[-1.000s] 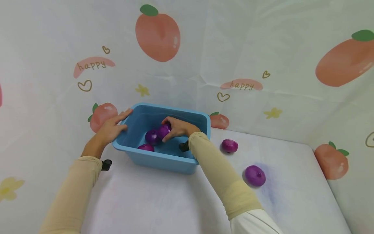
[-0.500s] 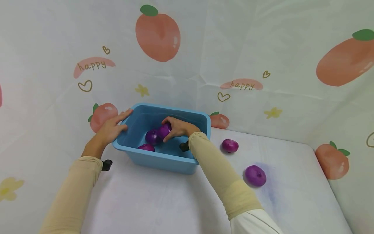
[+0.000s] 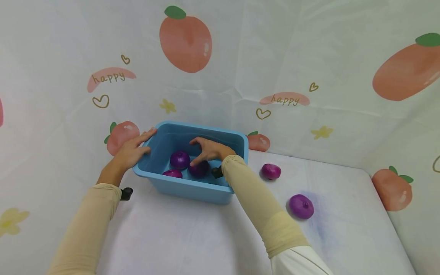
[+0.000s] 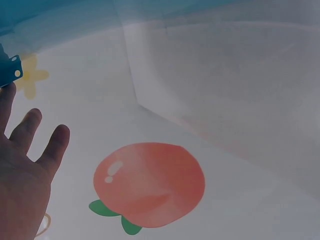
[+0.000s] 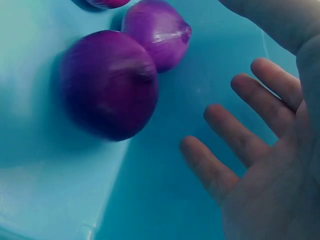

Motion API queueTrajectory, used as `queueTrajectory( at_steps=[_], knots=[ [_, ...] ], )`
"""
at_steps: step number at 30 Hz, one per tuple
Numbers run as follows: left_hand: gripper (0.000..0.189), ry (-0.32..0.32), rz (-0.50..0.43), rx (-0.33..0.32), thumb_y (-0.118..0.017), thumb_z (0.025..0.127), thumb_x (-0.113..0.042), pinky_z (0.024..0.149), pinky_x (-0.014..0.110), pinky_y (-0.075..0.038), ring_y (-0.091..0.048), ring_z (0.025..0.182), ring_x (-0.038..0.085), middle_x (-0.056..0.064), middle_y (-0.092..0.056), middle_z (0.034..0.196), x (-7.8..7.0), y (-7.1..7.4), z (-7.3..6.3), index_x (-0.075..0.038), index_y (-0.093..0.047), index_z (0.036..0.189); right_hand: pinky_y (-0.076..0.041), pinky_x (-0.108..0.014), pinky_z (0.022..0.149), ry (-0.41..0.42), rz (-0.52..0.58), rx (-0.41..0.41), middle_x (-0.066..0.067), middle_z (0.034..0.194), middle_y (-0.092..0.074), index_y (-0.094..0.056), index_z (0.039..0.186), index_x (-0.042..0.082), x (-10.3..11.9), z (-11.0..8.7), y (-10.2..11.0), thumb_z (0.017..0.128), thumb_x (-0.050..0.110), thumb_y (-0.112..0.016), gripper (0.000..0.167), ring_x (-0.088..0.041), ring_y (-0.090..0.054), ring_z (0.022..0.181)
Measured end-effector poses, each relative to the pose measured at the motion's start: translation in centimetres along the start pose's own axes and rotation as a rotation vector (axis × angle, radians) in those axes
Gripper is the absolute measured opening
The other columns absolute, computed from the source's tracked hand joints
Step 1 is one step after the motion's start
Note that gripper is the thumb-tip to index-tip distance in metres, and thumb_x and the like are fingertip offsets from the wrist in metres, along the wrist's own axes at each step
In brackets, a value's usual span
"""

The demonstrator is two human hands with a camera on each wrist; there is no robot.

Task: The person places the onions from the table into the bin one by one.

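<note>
In the head view a blue plastic tub (image 3: 192, 191) holds three purple onions. My right hand (image 3: 209, 149) is inside it, fingers spread with nothing between them. Just below that hand lies a dark purple onion (image 3: 199, 170); in the right wrist view this onion (image 5: 109, 85) sits apart from the fingers (image 5: 235, 135). A second onion (image 3: 180, 159) rests to its left, and a third onion (image 3: 173, 173) is partly hidden behind the near wall. My left hand (image 3: 128, 152) rests on the tub's left rim, its fingers (image 4: 55, 147) fairly straight in the left wrist view.
Two more purple onions stand on the white table (image 3: 172, 236) to the right of the tub: a smaller onion (image 3: 271, 171) farther back and a larger onion (image 3: 301, 206) nearer. A fruit-printed white cloth (image 3: 220, 84) hangs behind.
My right hand has let go of its onion, which has moved down and slightly right on the tub's floor. The left hand has stayed on the rim.
</note>
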State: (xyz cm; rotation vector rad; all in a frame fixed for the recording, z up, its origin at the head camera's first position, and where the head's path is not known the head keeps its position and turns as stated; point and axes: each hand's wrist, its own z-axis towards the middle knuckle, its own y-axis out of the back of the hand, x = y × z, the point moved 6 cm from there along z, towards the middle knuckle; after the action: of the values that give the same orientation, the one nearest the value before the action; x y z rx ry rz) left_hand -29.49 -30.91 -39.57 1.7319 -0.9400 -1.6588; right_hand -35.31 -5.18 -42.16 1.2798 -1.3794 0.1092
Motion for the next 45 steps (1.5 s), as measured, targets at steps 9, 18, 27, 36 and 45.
queueTrajectory(
  at_steps=[9, 18, 27, 36, 45],
  knots=[
    [0.069, -0.012, -0.005, 0.0, -0.044, 0.099, -0.022, 0.112, 0.074, -0.034, -0.022, 0.154, 0.051, 0.012, -0.023, 0.17, -0.1, -0.2, -0.1, -0.041, -0.021, 0.161, -0.039, -0.046, 0.122, 0.115, 0.081, -0.044, -0.002, 0.161, -0.042, -0.033, 0.159, 0.018, 1.8, -0.5, 0.9, 0.088, 0.039, -0.078, 0.087, -0.028, -0.04, 0.151],
    [0.069, -0.002, -0.008, 0.002, -0.045, 0.099, -0.023, 0.112, 0.075, -0.034, -0.021, 0.156, 0.049, 0.013, -0.022, 0.17, -0.1, 0.1, -0.1, -0.043, -0.021, 0.161, -0.047, -0.044, 0.115, 0.247, 0.229, -0.12, -0.008, 0.157, -0.046, -0.032, 0.158, 0.017, 3.8, -3.5, 3.8, 0.092, 0.029, -0.074, 0.079, -0.028, -0.045, 0.147],
    [0.069, -0.009, -0.007, 0.012, -0.045, 0.1, -0.023, 0.111, 0.076, -0.034, -0.019, 0.156, 0.049, 0.015, -0.02, 0.17, -0.4, 0.3, 0.0, -0.042, -0.019, 0.161, -0.046, -0.046, 0.117, 0.305, 0.24, -0.314, -0.01, 0.153, -0.051, -0.041, 0.153, 0.018, 2.6, -9.4, 8.4, 0.09, 0.02, -0.075, 0.072, -0.028, -0.05, 0.142],
    [0.069, 0.005, -0.021, 0.028, -0.044, 0.1, -0.024, 0.111, 0.075, -0.035, -0.019, 0.154, 0.054, 0.015, -0.019, 0.17, -0.2, -0.1, -0.2, -0.042, -0.018, 0.162, -0.047, -0.051, 0.115, 0.202, 0.21, -0.411, -0.011, 0.156, -0.048, -0.041, 0.154, 0.018, -2.3, -15.4, 10.6, 0.088, 0.023, -0.079, 0.076, -0.034, -0.05, 0.142],
    [0.07, -0.006, -0.023, 0.027, -0.045, 0.1, -0.023, 0.112, 0.076, -0.032, -0.015, 0.157, 0.049, 0.014, -0.019, 0.17, -0.2, 0.0, -0.1, -0.042, -0.019, 0.161, -0.042, -0.053, 0.119, 0.048, 0.129, -0.5, -0.009, 0.157, -0.047, -0.043, 0.152, 0.016, -7.8, -19.0, 11.1, 0.088, 0.029, -0.08, 0.075, -0.033, -0.049, 0.143]
  ],
)
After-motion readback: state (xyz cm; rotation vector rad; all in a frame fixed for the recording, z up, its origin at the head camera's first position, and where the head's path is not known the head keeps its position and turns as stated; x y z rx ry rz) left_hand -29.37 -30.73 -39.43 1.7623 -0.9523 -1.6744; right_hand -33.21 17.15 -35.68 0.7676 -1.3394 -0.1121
